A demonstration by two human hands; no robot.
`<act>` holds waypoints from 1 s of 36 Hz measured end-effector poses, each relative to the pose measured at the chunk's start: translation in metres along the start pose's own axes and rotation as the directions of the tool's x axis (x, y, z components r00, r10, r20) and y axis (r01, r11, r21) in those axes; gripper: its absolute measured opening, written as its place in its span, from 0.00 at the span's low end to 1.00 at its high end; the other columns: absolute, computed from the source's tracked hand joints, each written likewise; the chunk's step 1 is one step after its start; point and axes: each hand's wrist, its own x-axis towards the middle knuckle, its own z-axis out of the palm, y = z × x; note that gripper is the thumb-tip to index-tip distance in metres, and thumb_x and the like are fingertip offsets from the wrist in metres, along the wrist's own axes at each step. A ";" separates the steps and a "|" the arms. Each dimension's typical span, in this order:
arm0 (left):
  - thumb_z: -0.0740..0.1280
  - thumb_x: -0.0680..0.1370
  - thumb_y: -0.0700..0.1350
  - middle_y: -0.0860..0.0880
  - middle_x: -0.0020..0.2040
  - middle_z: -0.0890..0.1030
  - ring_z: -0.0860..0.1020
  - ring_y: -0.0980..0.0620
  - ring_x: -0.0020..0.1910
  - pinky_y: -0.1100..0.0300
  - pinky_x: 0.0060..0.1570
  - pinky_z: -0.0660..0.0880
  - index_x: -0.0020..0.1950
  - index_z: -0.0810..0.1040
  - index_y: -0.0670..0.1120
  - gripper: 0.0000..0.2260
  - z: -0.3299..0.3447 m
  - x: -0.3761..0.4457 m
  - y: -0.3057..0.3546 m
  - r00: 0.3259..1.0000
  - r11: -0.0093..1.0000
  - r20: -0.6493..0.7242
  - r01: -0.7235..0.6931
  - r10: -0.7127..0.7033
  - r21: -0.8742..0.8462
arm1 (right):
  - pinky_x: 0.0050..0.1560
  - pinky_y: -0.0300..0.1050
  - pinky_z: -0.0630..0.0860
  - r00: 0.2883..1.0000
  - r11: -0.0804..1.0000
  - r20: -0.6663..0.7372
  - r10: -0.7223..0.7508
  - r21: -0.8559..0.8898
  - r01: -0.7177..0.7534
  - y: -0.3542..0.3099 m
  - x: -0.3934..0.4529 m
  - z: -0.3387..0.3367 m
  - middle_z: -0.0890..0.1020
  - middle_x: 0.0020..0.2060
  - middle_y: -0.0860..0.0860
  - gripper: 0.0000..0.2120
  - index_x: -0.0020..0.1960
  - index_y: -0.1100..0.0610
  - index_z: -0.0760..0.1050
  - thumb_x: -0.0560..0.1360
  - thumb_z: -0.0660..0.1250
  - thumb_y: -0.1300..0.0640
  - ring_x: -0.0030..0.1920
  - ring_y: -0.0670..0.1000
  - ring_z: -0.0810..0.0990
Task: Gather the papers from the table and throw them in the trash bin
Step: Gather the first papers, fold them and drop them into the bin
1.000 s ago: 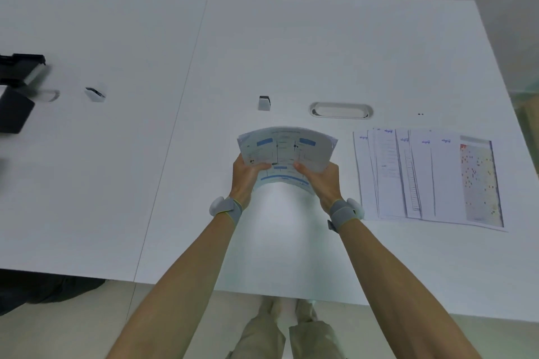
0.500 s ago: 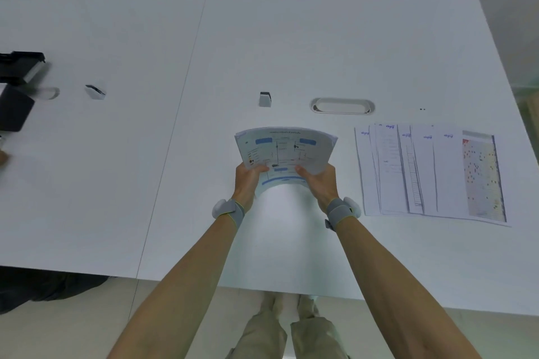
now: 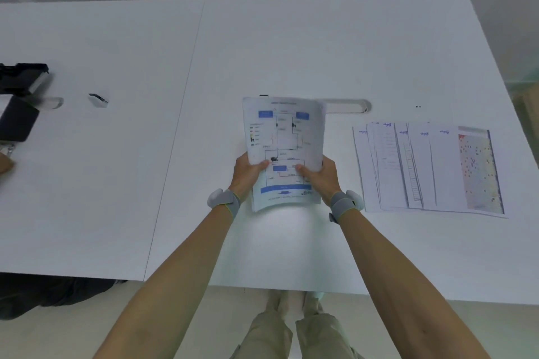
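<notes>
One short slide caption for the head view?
Both hands hold a diagram sheet above the table; fanned papers remain.

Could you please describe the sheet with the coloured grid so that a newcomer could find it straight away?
Start at the white table and look to the right of the held papers, where a fanned row of papers lies flat. The coloured-grid sheet is the rightmost one. Its neighbours are mostly white with small blue headings; it alone is covered in red, yellow and dark squares.

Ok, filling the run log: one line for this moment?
left hand: holds diagram sheets | right hand: same | fanned papers: on table, right | bin: unseen
</notes>
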 end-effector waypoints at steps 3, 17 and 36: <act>0.71 0.81 0.38 0.41 0.67 0.82 0.83 0.39 0.62 0.44 0.65 0.80 0.71 0.78 0.41 0.18 -0.002 -0.001 0.020 1.000 0.999 0.030 -0.012 0.010 0.043 | 0.59 0.60 0.83 1.000 1.000 0.016 -0.011 0.000 0.011 -0.012 -0.006 -0.011 0.84 0.61 0.57 0.24 0.67 0.61 0.77 0.74 0.78 0.57 0.57 0.61 0.85; 0.68 0.80 0.34 0.38 0.65 0.83 0.83 0.39 0.54 0.44 0.63 0.80 0.70 0.78 0.39 0.18 0.070 -0.023 0.075 0.970 1.000 0.241 0.001 0.001 -0.008 | 0.63 0.54 0.81 0.991 0.997 -0.134 -0.013 0.076 0.024 -0.028 -0.043 -0.090 0.83 0.63 0.57 0.21 0.70 0.60 0.76 0.79 0.73 0.57 0.58 0.58 0.83; 0.62 0.83 0.36 0.42 0.70 0.79 0.79 0.41 0.62 0.51 0.59 0.76 0.76 0.70 0.44 0.20 0.310 -0.122 0.086 0.821 0.911 0.557 -0.320 0.129 0.261 | 0.55 0.48 0.80 0.869 0.961 -0.470 0.151 0.275 -0.018 0.024 -0.128 -0.315 0.84 0.63 0.55 0.17 0.67 0.58 0.78 0.79 0.71 0.61 0.55 0.55 0.83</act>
